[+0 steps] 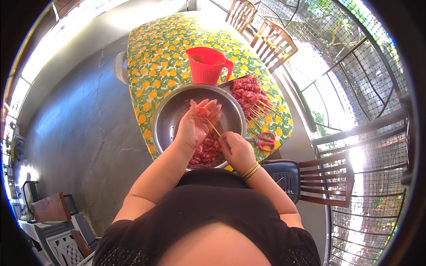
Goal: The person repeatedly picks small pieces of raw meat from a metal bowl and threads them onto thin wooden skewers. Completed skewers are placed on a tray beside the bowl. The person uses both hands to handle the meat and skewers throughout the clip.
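Observation:
Palm up over a stainless steel bowl (168, 116), my left hand (192, 129) supports a piece of raw meat (202, 113) near the base of its fingers, the thumb beside it. My right hand (239, 151) pinches a thin wooden skewer (214, 127), whose far end meets that meat. Below my hands, loose chunks of raw red meat (206, 153) lie in the near part of the bowl; my left forearm hides some of it. Right of the bowl, skewers loaded with raw meat (248, 94) are piled up, their bare sticks (261, 111) pointing right.
A red plastic jug (204, 73) with thin sticks inside stands behind the bowl. Red-handled scissors (266, 142) lie at the bowl's right. A lemon-patterned tablecloth (156, 69) covers the table. A wooden chair (324, 179) with a dark seat is close on my right; more chairs (274, 43) stand beyond.

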Motion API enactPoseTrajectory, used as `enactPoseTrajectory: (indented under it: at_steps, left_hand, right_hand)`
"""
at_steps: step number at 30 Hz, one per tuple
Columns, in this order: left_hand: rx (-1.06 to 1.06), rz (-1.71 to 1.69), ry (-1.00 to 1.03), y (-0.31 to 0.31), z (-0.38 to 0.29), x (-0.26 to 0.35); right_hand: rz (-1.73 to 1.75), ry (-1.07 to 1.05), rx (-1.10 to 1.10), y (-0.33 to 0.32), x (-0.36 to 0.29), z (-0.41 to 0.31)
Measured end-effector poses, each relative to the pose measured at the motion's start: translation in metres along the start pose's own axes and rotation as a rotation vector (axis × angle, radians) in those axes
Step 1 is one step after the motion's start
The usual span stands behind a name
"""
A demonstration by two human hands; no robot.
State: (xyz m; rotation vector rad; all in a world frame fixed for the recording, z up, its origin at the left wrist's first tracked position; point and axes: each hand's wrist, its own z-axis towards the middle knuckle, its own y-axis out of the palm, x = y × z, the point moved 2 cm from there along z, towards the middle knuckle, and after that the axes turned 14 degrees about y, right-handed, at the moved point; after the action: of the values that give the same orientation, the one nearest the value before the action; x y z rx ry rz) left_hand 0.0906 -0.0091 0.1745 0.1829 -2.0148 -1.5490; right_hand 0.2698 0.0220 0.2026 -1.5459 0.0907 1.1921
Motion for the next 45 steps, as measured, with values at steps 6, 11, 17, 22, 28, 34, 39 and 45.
enactPoseTrajectory:
  at_steps: [6, 11, 17, 22, 28, 34, 39, 45]
  left_hand:
    - [-0.075, -0.032, -0.071, 0.001, -0.004, -0.002]
    - [-0.091, 0.053, -0.025, 0.001, -0.003, -0.004]
    - [-0.005, 0.081, 0.104, -0.001, 0.002, -0.005]
    - [0.018, 0.064, 0.084, 0.004, 0.001, -0.008]
    - [0.007, 0.217, 0.182, 0.012, -0.005, -0.014]
    - [-0.037, 0.19, 0.219, 0.006, -0.005, -0.023]
    - [0.188, 0.279, 0.005, -0.007, -0.011, -0.039]
    - [0.264, 0.295, -0.113, -0.028, 0.017, -0.031]
  right_hand:
    - [-0.038, -0.026, 0.06, -0.002, 0.005, 0.002]
    - [-0.062, -0.061, 0.071, -0.002, 0.005, 0.003]
    - [0.042, -0.003, 0.043, 0.003, 0.004, -0.003]
    - [0.153, 0.08, -0.014, 0.005, 0.003, -0.004]
    - [0.049, 0.033, 0.049, 0.003, -0.007, -0.005]
    - [0.312, 0.22, -0.109, 0.016, -0.008, -0.007]
    - [0.637, 0.166, -0.02, 0.02, -0.005, 0.004]
    - [0.753, 0.582, -0.304, 0.03, 0.023, 0.018]
